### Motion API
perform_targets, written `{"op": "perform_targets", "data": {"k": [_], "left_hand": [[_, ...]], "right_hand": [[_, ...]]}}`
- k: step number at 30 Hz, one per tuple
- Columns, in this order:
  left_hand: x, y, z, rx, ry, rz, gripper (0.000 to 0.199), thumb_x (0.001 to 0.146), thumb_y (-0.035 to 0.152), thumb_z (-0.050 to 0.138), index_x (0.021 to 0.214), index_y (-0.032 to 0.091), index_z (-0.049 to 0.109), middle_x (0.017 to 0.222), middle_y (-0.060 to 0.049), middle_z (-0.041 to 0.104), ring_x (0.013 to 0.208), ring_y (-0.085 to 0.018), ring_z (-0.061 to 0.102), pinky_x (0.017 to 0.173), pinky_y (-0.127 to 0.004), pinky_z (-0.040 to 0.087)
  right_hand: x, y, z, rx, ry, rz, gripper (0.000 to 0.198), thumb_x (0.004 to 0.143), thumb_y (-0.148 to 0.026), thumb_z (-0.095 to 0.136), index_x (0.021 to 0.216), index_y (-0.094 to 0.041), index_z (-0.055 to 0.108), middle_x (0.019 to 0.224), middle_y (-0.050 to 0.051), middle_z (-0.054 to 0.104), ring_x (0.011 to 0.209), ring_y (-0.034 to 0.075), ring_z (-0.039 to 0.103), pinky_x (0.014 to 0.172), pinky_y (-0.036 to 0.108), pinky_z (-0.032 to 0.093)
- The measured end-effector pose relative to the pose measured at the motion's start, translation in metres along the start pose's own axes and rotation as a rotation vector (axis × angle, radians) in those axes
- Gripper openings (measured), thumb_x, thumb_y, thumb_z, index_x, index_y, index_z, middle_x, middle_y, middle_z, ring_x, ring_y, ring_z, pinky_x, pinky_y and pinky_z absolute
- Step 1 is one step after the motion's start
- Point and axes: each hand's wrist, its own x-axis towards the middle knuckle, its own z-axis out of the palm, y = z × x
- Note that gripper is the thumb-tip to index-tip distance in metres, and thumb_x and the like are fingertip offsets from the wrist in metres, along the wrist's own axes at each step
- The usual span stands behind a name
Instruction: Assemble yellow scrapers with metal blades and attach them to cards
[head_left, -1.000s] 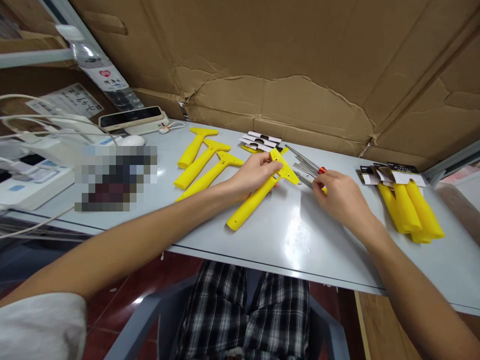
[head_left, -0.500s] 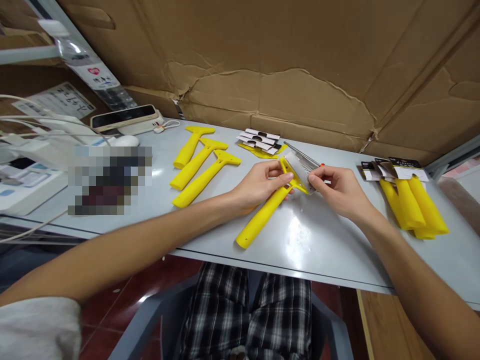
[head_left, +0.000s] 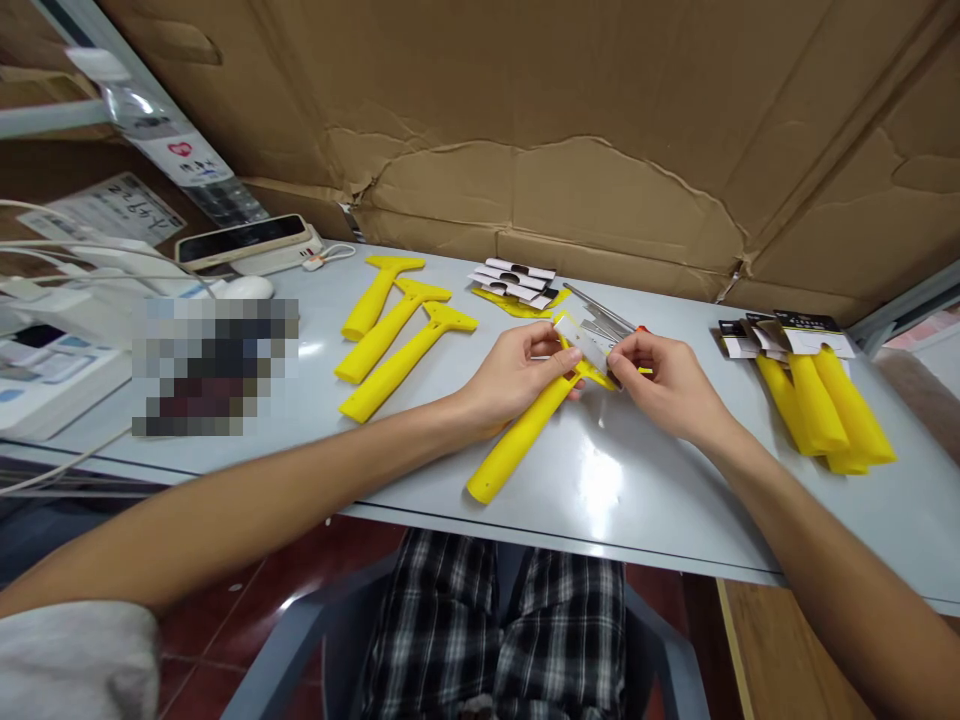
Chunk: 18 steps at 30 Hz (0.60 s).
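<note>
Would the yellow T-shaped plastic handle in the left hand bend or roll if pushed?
The yellow T-shaped plastic handle probably feels stiff: it sticks out straight from the left hand. It likely wouldn't roll far, because its T-shape should catch.

Room lies right of the held handle (head_left: 519,440); cardboard (head_left: 630,80) blocks behind.

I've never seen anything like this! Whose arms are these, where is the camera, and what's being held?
There's no machine here: these are a person's own two bare hands, viewed from a camera worn on their head, looking forward and down. The left hand holds a yellow scraper handle. The right hand pinches a thin flat blade at that handle's head. On the pale table, three similar handles lie to the left; to the right are yellow handles with cards on top. A smartphone sits at the far left.
</note>
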Motion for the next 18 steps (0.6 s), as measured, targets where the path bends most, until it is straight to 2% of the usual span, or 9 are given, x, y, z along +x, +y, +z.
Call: {"op": "perform_targets", "data": {"k": [10,13,18], "left_hand": [[-0.005,0.003,0.005,0.03,0.085,-0.013,0.016,0.093,0.027,0.072,0.094,0.014,0.063,0.081,-0.004,0.073,0.066,-0.015,0.072,0.063,-0.028,0.062],[-0.005,0.002,0.005,0.024,0.082,-0.002,0.016,0.093,0.027,0.073,0.095,0.014,0.064,0.082,-0.004,0.072,0.069,-0.015,0.072,0.065,-0.029,0.063],[-0.004,-0.001,0.004,-0.022,0.049,0.023,0.017,0.092,0.025,0.074,0.1,0.014,0.064,0.091,-0.005,0.073,0.075,-0.015,0.073,0.069,-0.029,0.063]], "right_hand": [[-0.005,-0.003,0.011,0.071,0.041,-0.022,0.04,0.089,-0.052,0.068,0.094,-0.012,0.068,0.094,0.008,0.071,0.078,0.011,0.066,0.066,0.022,0.049],[-0.005,-0.002,0.015,0.137,0.082,0.001,0.043,0.089,-0.055,0.068,0.092,-0.012,0.067,0.094,0.009,0.071,0.083,0.013,0.067,0.065,0.021,0.048],[-0.005,0.0,0.018,0.253,0.139,0.03,0.052,0.087,-0.063,0.07,0.091,-0.011,0.068,0.09,0.009,0.069,0.078,0.01,0.062,0.063,0.02,0.049]]}}
